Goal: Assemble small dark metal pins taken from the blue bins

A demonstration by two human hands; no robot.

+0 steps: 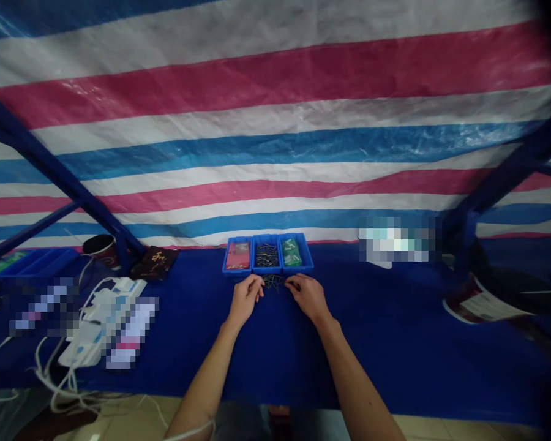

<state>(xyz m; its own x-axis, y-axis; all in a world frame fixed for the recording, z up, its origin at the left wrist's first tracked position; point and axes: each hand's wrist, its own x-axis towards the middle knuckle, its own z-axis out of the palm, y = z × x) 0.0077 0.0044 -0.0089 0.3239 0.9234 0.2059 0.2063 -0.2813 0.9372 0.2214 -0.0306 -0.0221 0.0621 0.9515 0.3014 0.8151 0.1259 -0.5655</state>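
Observation:
A small loose pile of dark screws [273,282] lies on the blue table, just in front of three small blue bins. At its left edge is my left hand [247,298], thumb and forefinger pinched together and the other fingers loosely curled. My right hand [307,295] is at the pile's right side, also in a pinch. Whatever lies between the fingertips of either hand is too small to make out. The middle bin [266,254] holds many more dark screws. Red packets [237,254] fill the left bin, and green packets [291,252] the right one.
On the left lie a white power strip [108,306] with tangled cables, a dark brown packet [155,262], a dark cup [101,250] and a blue tray [41,262]. A dark tub [487,300] stands at right. Blue frame posts [89,199] and a striped tarp [275,147] enclose the back.

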